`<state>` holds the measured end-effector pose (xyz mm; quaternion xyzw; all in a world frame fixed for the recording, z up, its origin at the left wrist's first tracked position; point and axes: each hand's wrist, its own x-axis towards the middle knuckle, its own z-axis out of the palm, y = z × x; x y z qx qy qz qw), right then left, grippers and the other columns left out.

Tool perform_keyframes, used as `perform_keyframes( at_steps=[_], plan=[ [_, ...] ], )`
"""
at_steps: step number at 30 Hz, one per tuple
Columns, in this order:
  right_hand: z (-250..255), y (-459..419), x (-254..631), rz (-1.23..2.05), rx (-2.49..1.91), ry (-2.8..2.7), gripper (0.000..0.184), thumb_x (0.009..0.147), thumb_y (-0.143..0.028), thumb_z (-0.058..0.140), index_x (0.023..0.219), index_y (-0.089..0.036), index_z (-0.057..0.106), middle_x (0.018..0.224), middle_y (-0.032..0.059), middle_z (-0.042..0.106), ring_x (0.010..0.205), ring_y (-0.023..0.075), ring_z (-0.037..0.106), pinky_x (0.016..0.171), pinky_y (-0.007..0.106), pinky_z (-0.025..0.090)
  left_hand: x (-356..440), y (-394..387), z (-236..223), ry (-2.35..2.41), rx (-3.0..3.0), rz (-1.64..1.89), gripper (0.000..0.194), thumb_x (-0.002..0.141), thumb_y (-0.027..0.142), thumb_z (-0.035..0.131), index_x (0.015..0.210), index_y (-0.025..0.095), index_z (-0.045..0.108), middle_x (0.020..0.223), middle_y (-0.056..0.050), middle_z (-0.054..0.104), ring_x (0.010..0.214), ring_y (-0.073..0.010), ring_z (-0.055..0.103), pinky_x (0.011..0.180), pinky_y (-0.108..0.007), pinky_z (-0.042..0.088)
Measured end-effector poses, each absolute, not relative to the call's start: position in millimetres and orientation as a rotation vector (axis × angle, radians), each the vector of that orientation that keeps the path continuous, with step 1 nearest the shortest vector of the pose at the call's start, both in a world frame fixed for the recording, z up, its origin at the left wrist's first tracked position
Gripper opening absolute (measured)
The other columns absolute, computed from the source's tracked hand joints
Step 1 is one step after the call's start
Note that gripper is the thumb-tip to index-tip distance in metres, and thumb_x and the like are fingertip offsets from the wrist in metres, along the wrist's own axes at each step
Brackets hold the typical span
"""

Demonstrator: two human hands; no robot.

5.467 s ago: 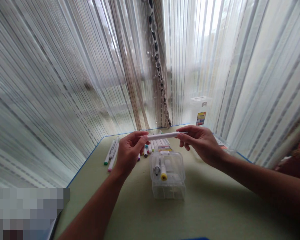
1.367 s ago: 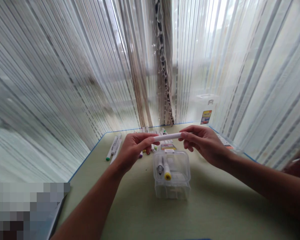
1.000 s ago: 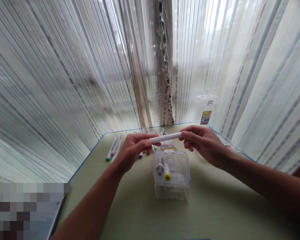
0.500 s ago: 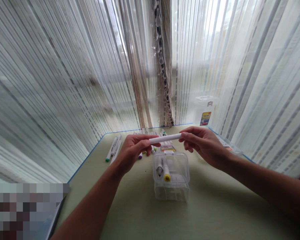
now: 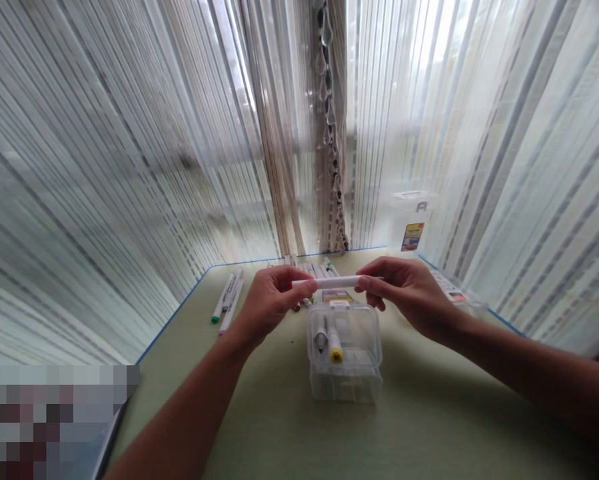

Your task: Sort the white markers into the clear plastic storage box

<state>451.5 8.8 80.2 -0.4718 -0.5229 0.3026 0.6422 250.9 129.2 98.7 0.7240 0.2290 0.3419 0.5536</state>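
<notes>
Holding a white marker (image 5: 336, 282) nearly level between our two hands, we keep it raised above the counter (image 5: 259, 413), toward the far edge and just beyond a clear plastic box (image 5: 346, 387). Our left hand (image 5: 266, 303) is closed on the marker's left end, thumb and fingers pinching it, with a bit of red showing by the fingers. Our right hand (image 5: 412, 287) pinches the other end between thumb and fingers; a thin, pale tip pokes out beyond that grip, too small for us to make out.

The box sits around the middle of the counter, between our forearms. At its top lie a silver-tipped pen (image 5: 320, 337) and a yellow-ended marker (image 5: 334, 343), side by side and pointing toward us; we cannot tell whether they are on the lid or under it.

Behind the held marker, toward the middle of the far edge, we see a spread of loose markers (image 5: 320, 270), partly hidden by our hands. Nearer the far left corner lies a smaller group with a green-ended marker (image 5: 222, 300) and a pink-ended marker (image 5: 231, 308). By the far right corner stands a clear container (image 5: 410, 213) with a yellow label (image 5: 412, 237). A striped curtain (image 5: 179, 133) hangs behind the far edge.
</notes>
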Motion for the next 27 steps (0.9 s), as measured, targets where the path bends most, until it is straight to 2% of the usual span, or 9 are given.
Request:
perform_keyframes(
  at_steps=[6, 15, 24, 27],
  plan=[
    [78.0, 11.4, 454.8, 0.759, -1.035, -1.107, 0.022, 0.075, -0.035, 0.082, 0.083, -0.016, 0.074, 0.070, 0.0036, 0.071, 0.052, 0.0108, 0.058, 0.045, 0.023, 0.045, 249.8, 133.5, 94.3, 0.475, 1.695, 0.788, 0.025, 0.077, 0.036, 0.077, 0.082, 0.011, 0.076, 0.070, -0.006, 0.072, 0.051, -0.0076, 0.049, 0.048, -0.021, 0.037],
    [81.2, 11.9, 456.7, 0.824, -1.022, -0.986, 0.025, 0.071, -0.036, 0.085, 0.079, -0.016, 0.073, 0.071, 0.0044, 0.071, 0.051, 0.0103, 0.058, 0.044, 0.022, 0.041, 244.9, 135.9, 94.4, 0.430, 1.661, 0.738, 0.031, 0.079, 0.034, 0.075, 0.101, 0.012, 0.078, 0.081, -0.011, 0.076, 0.056, -0.0097, 0.053, 0.052, -0.023, 0.040],
    [82.3, 12.3, 456.3, 0.842, -1.014, -0.968, 0.024, 0.071, -0.036, 0.085, 0.076, -0.016, 0.072, 0.071, 0.0043, 0.071, 0.050, 0.0099, 0.057, 0.044, 0.023, 0.040, 244.2, 134.2, 96.9, 0.299, 1.486, 0.710, 0.027, 0.080, 0.025, 0.068, 0.099, 0.009, 0.077, 0.083, -0.015, 0.077, 0.061, -0.0123, 0.058, 0.057, -0.024, 0.043],
    [81.6, 12.8, 456.6, 0.844, -1.013, -0.957, 0.025, 0.071, -0.036, 0.085, 0.082, -0.017, 0.073, 0.071, 0.0042, 0.072, 0.050, 0.0101, 0.057, 0.044, 0.023, 0.040, 244.9, 134.8, 97.0, 0.298, 1.463, 0.711, 0.029, 0.078, 0.024, 0.068, 0.101, 0.008, 0.077, 0.083, -0.015, 0.077, 0.059, -0.0127, 0.058, 0.057, -0.025, 0.044]
  ],
)
